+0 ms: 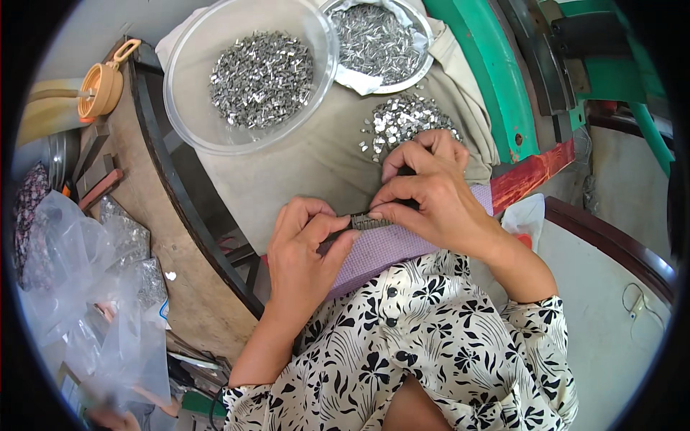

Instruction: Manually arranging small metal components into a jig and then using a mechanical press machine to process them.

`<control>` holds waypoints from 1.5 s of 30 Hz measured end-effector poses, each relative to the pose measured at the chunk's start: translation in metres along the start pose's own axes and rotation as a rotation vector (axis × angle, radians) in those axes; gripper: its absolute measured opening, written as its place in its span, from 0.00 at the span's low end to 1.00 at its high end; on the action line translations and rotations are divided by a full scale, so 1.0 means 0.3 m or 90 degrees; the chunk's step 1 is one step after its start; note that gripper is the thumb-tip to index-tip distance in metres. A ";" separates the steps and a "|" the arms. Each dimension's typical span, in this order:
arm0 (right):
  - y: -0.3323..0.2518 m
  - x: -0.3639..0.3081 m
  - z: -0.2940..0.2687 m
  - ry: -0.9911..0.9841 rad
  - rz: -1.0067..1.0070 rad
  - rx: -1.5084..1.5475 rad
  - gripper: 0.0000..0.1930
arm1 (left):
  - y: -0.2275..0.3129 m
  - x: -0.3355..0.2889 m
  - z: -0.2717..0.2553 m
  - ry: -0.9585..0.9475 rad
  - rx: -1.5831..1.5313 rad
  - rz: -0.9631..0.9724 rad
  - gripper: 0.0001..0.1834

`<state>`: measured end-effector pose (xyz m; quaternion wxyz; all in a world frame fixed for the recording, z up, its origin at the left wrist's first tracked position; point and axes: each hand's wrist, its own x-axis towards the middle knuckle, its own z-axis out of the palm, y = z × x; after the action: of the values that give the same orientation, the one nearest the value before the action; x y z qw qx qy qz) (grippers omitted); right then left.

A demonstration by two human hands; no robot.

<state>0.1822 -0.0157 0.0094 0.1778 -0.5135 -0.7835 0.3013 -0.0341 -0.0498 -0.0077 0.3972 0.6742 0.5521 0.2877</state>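
Observation:
My left hand (305,248) pinches the dark left end of a short, slotted metal strip (370,222) between thumb and fingers. The strip lies level just above a lilac woven cloth pad (363,257) at the work surface's near edge. My right hand (431,194) has its thumb and forefinger pressed together at the strip's upper edge; anything between those tips is too small to make out. Its other fingers are curled over the near side of a loose pile of small, shiny flat metal pieces (402,118).
A clear plastic bowl (180,108) of small metal pieces and a lined metal bowl (429,57) of thin ones stand on a beige cloth (287,183). Green machinery (489,65) rises at right. Plastic bags (86,287) lie left. Part of another person (108,416) shows blurred at lower left.

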 end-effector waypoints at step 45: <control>0.047 -0.081 -0.100 -0.003 0.070 -0.070 0.07 | 0.002 0.000 -0.003 -0.012 0.007 -0.037 0.14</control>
<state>0.2198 -0.0251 0.0235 0.1302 -0.5642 -0.7698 0.2685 -0.0345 -0.0496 -0.0066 0.4070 0.6627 0.5694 0.2663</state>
